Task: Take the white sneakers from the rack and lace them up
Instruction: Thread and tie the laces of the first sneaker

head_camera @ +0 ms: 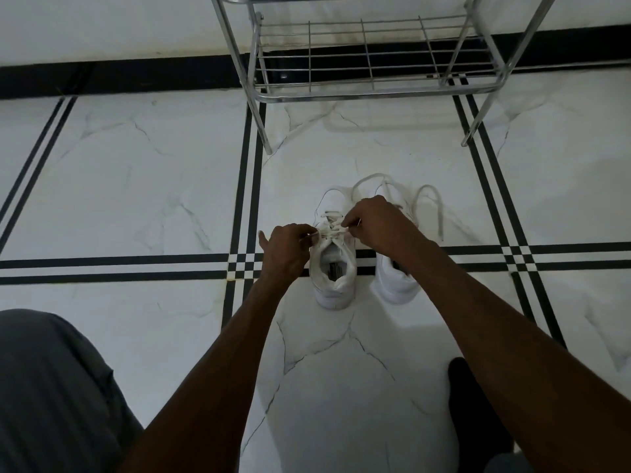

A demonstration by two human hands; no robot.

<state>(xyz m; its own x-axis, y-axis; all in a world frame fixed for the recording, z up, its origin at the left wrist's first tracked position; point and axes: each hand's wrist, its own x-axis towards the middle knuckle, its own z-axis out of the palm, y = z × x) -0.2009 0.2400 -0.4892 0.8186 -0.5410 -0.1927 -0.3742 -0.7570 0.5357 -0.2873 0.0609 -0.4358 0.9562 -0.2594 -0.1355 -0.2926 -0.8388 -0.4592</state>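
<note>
Two white sneakers stand side by side on the tiled floor, toes pointing away from me. Over the left sneaker (334, 268), my left hand (288, 249) pinches its lace at the left side of the eyelets. My right hand (375, 221) pinches the same lace from the right, just above the tongue. The right sneaker (396, 281) is partly hidden under my right forearm. Its loose lace (433, 206) lies in loops on the floor beyond it.
A chrome wire shoe rack (368, 63) stands against the wall just beyond the sneakers, its lower shelf bare. My grey-clad knee (51, 387) fills the lower left. A dark foot (467, 397) shows at lower right. White marble tiles with black stripes surround the shoes.
</note>
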